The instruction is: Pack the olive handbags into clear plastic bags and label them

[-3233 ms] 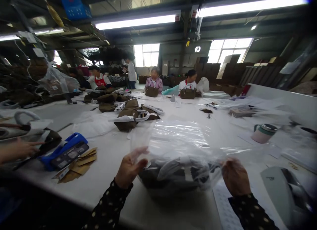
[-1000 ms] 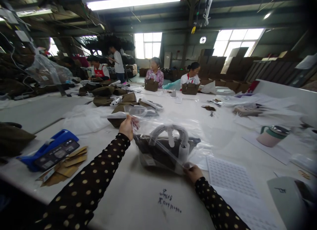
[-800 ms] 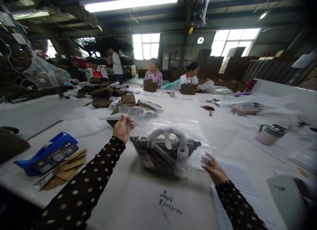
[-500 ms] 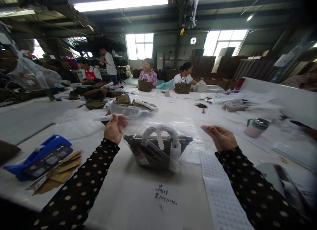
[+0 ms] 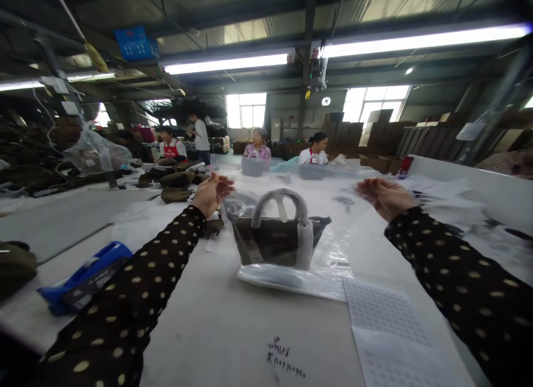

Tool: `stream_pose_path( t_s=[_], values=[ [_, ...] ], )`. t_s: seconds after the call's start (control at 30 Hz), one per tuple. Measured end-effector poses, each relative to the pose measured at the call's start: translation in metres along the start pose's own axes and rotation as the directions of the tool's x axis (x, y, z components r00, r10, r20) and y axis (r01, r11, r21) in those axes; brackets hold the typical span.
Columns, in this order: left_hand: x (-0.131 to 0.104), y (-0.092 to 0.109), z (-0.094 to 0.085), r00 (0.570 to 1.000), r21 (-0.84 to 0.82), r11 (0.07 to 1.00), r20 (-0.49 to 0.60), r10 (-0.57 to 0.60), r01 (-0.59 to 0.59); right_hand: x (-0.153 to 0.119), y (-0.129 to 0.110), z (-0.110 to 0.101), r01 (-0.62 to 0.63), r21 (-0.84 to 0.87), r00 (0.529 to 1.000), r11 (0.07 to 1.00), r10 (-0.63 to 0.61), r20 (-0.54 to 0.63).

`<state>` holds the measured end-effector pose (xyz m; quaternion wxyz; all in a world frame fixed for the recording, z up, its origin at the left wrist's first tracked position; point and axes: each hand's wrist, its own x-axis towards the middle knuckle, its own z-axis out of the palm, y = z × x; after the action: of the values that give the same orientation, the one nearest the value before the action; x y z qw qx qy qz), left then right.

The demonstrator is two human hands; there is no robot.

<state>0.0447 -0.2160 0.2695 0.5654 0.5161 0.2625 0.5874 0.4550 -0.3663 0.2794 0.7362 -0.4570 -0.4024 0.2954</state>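
Note:
A dark handbag (image 5: 275, 242) with wrapped, upright handles stands on the white table, inside or behind a clear plastic bag (image 5: 333, 254). My left hand (image 5: 213, 195) is closed on the upper left edge of the plastic. On the other side, my right hand (image 5: 385, 197) pinches the upper right edge, so the film is stretched between both hands above the handbag. The bottom of the plastic lies folded in front of the handbag's base.
A blue tape dispenser (image 5: 89, 276) lies at the left. Printed sheets (image 5: 387, 320) are at the right front. Dark bags (image 5: 179, 181) are piled at the back left. Several people (image 5: 257, 145) are across the table.
Both hands have risen and the plastic is now spread upright around the handbag. The view has tilted upward. The brown paper pieces by the dispenser are no longer visible.

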Motion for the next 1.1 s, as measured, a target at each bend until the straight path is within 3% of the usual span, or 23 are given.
stream_pose_path(
  t_s=[0.1, 0.17, 0.23, 0.33, 0.43, 0.5, 0.53, 0.63, 0.7, 0.8, 0.9, 0.93, 1.0, 1.03, 1.1],
  values=[
    [-0.055, -0.006, -0.032, 0.988, 0.045, 0.998, 0.148, -0.043, 0.037, -0.053, 0.008, -0.050, 0.005, -0.126, 0.981, 0.992, 0.020, 0.193],
    [-0.102, -0.028, -0.058, 0.948, 0.130, 0.983, 0.274, -0.162, 0.130, -0.102, 0.035, -0.086, -0.063, -0.350, 0.904, 0.935, 0.201, 0.376],
    [-0.148, -0.061, -0.079, 0.847, 0.267, 0.945, 0.444, -0.294, 0.188, -0.154, 0.075, -0.114, -0.128, -0.523, 0.804, 0.843, 0.397, 0.443],
    [-0.204, -0.112, -0.098, 0.713, 0.384, 0.879, 0.528, -0.460, 0.283, -0.219, 0.131, -0.137, -0.173, -0.597, 0.663, 0.784, 0.541, 0.518],
    [-0.242, -0.141, -0.107, 0.576, 0.534, 0.800, 0.575, -0.581, 0.274, -0.256, 0.143, -0.148, -0.277, -0.646, 0.478, 0.711, 0.685, 0.549],
    [-0.255, -0.143, -0.112, 0.502, 0.613, 0.752, 0.584, -0.637, 0.242, -0.267, 0.123, -0.143, -0.284, -0.697, 0.387, 0.658, 0.744, 0.544],
    [-0.259, -0.141, -0.114, 0.465, 0.645, 0.734, 0.593, -0.657, 0.215, -0.272, 0.111, -0.134, -0.247, -0.718, 0.386, 0.651, 0.746, 0.543],
    [-0.261, -0.129, -0.119, 0.364, 0.717, 0.695, 0.635, -0.682, 0.052, -0.293, 0.086, -0.074, 0.004, -0.734, 0.533, 0.679, 0.620, 0.576],
    [-0.260, -0.121, -0.119, 0.334, 0.731, 0.681, 0.655, -0.678, -0.049, -0.323, 0.095, -0.021, 0.168, -0.698, 0.534, 0.696, 0.531, 0.658],
    [-0.261, -0.109, -0.117, 0.359, 0.733, 0.669, 0.662, -0.658, -0.127, -0.376, 0.137, 0.040, 0.295, -0.747, 0.536, 0.596, 0.544, 0.646],
    [-0.259, -0.100, -0.107, 0.461, 0.720, 0.665, 0.667, -0.585, -0.199, -0.407, 0.181, 0.056, 0.311, -0.816, 0.577, 0.488, 0.585, 0.570],
    [-0.256, -0.100, -0.100, 0.507, 0.714, 0.659, 0.670, -0.543, -0.238, -0.410, 0.191, 0.053, 0.261, -0.828, 0.605, 0.496, 0.585, 0.540],
    [-0.248, -0.103, -0.083, 0.610, 0.709, 0.615, 0.667, -0.427, -0.345, -0.408, 0.203, 0.046, 0.005, -0.811, 0.649, 0.585, 0.616, 0.448],
    [-0.243, -0.108, -0.072, 0.660, 0.715, 0.569, 0.661, -0.358, -0.407, -0.406, 0.207, 0.042, -0.156, -0.769, 0.647, 0.620, 0.652, 0.395],
    [-0.233, -0.122, -0.049, 0.736, 0.736, 0.457, 0.639, -0.223, -0.500, -0.402, 0.212, 0.038, -0.406, -0.666, 0.593, 0.626, 0.735, 0.330]
  ],
)
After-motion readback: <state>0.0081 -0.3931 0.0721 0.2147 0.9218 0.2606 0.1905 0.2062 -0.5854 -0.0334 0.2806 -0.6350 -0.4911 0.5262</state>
